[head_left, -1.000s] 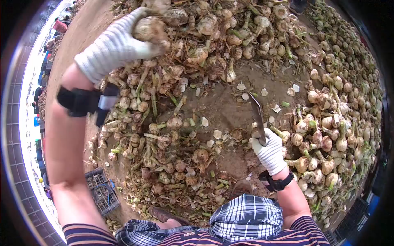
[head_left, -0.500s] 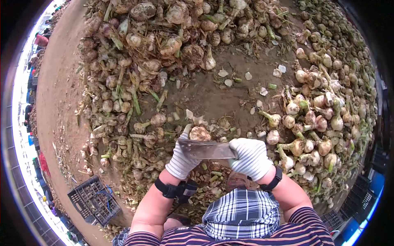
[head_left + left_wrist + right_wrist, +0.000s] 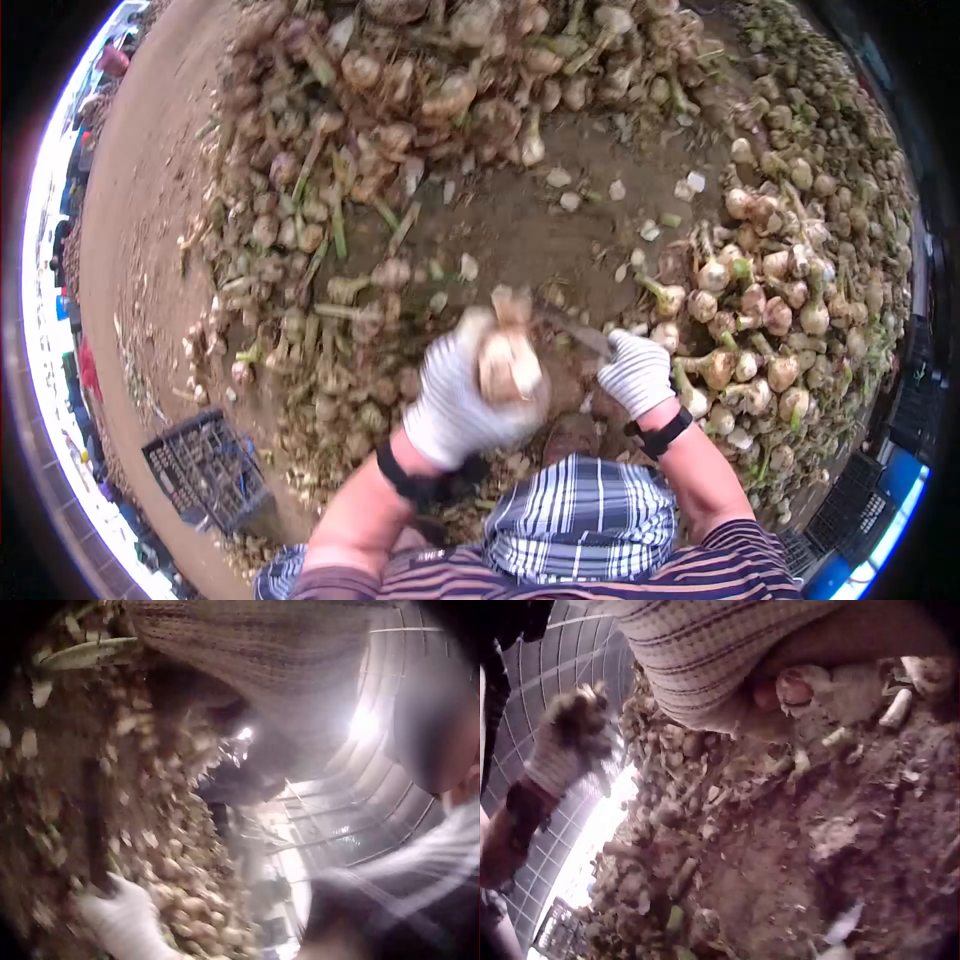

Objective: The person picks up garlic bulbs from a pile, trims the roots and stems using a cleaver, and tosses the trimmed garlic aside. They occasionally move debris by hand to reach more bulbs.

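In the head view the gloved left hand (image 3: 462,392) grips a garlic bulb (image 3: 509,366) with its pale side facing up, a short stub or loose piece (image 3: 511,304) at its far end. To the right, the gloved right hand (image 3: 637,374) is curled round the handle of a knife, whose blade (image 3: 572,329) points up and left, its tip close to the stub. Motion blurs the bulb and left hand. The right wrist view shows the left hand (image 3: 555,759) at the left with the bulb, and the striped right glove (image 3: 697,660) across the top.
A large heap of untrimmed garlic (image 3: 400,130) lies ahead and left. Bulbs with short stems (image 3: 750,300) are piled at the right. A black crate (image 3: 208,470) stands at the lower left, more crates (image 3: 848,505) at the lower right. Peelings and stem pieces litter the soil.
The left hand came back from the far heap with a bulb. Since half a second ago, the knife has moved from across the bulb to its right, and the bulb has turned and risen.
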Tool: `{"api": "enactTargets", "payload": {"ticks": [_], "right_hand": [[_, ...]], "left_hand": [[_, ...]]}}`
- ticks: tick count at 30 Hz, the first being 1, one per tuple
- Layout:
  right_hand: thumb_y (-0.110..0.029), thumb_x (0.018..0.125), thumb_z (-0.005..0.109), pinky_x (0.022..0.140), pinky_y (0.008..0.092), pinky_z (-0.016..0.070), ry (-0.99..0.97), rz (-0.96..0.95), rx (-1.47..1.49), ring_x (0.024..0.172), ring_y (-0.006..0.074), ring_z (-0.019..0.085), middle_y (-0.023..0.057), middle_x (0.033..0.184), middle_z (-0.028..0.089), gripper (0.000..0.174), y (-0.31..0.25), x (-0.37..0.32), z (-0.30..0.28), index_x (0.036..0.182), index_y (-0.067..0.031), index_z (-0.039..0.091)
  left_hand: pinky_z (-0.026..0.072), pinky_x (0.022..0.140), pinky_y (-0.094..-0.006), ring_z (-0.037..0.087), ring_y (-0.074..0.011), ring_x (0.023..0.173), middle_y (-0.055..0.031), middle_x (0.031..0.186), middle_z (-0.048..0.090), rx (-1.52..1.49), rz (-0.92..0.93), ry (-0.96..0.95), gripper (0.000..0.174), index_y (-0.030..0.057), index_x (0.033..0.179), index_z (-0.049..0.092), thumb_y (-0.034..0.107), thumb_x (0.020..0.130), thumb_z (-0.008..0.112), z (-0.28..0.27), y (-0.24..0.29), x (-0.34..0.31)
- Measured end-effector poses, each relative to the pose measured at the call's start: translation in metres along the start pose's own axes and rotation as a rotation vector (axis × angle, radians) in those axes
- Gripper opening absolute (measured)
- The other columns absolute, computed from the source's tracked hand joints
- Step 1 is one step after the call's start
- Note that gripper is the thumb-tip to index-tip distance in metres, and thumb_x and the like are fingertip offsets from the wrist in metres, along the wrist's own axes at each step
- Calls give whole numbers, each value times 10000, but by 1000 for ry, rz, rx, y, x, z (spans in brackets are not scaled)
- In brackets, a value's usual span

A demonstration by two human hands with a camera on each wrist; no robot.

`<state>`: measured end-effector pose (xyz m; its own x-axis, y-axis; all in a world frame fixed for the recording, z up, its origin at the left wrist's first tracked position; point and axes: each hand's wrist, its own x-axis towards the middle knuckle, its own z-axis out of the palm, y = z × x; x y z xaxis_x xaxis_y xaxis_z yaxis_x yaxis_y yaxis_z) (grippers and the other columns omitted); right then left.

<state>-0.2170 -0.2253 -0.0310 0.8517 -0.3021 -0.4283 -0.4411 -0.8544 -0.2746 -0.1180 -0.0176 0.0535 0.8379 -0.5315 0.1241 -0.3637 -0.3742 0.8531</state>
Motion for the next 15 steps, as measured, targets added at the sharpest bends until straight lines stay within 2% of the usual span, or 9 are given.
{"api": "enactTargets", "payload": {"ticks": [1,3,4,5,7,9,11,12,15], "right_hand": [[-168,731,610,588,406,490,51,-8,72,649,333,625,146,659,622,108,-4,-4,-3,802,-92,636],[-175,721,610,573,406,476,179,-28,255,623,349,600,153,647,604,79,-6,0,1,723,-101,583],[-181,718,615,565,381,475,174,38,353,608,338,592,151,644,601,79,-10,-2,-4,724,-104,599],[-144,725,627,553,336,474,153,32,513,564,271,596,128,629,611,64,-10,-2,-2,748,-84,623],[-79,730,622,555,288,463,60,-15,880,571,184,588,96,637,623,58,-17,-6,-3,781,-56,638],[-26,734,596,559,265,449,-74,23,918,586,131,549,63,629,607,53,-28,-13,-9,774,-35,631],[-72,742,595,545,274,433,-70,-89,907,538,151,493,86,576,542,43,-35,-17,-4,763,-43,617],[-88,740,594,542,280,431,-102,-66,920,533,160,494,90,572,534,48,-36,-16,-1,758,-47,614],[-117,731,594,539,299,434,-161,-48,852,528,195,506,100,576,535,62,-36,-12,-16,750,-60,608]], "left_hand": [[507,748,-342,609,-247,824,-114,941,606,-304,-314,3,610,29,1091,558,297,604,807,2,-9,7],[481,873,-327,545,-203,1016,-122,1078,540,234,-23,-28,826,10,1188,503,427,573,865,-16,-37,16],[463,909,-357,500,-221,1074,-124,1114,493,272,-191,-63,952,13,1221,498,526,512,872,-19,-46,13],[476,892,-329,532,-201,1017,-92,1087,517,293,-72,-53,949,19,1274,464,463,547,883,-25,-51,15],[492,852,-291,561,-176,950,-55,1062,541,-511,-405,117,877,22,1310,423,332,625,874,-14,-58,5],[509,783,-279,568,-144,907,-11,996,569,-760,-440,162,671,59,1238,467,246,705,829,-13,-56,6],[533,727,-288,612,-173,854,-58,986,596,-917,-688,91,554,85,1248,435,131,771,712,-14,-43,-1],[533,727,-288,612,-173,854,-58,986,596,-922,-692,82,554,85,1248,435,131,771,712,-11,-50,-8],[527,741,-323,631,-197,796,-74,927,618,-1156,-638,-231,586,64,1276,425,208,777,697,-6,-54,-15]]}}
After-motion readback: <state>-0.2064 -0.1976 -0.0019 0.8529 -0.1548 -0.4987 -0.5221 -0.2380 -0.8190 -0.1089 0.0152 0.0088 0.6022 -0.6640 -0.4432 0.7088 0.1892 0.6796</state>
